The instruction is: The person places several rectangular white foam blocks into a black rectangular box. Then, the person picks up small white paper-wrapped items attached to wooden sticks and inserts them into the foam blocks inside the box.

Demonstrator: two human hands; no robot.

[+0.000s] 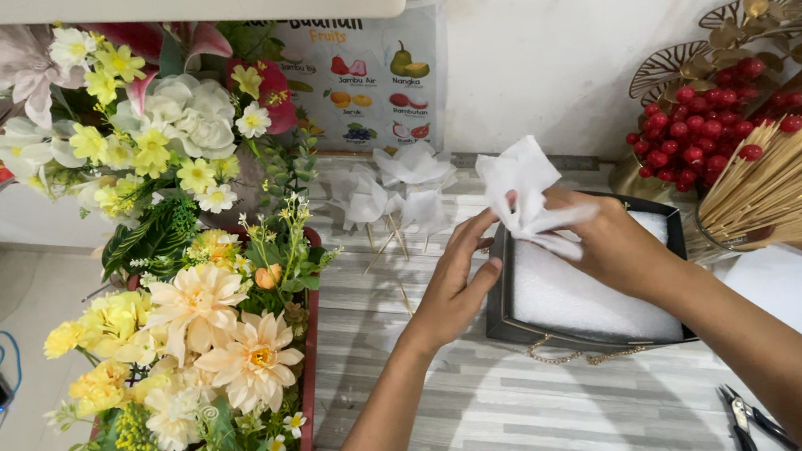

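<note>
Grey plank table (504, 425); red flower basket (306, 408), black box (500, 317), pliers (750, 420)
</note>
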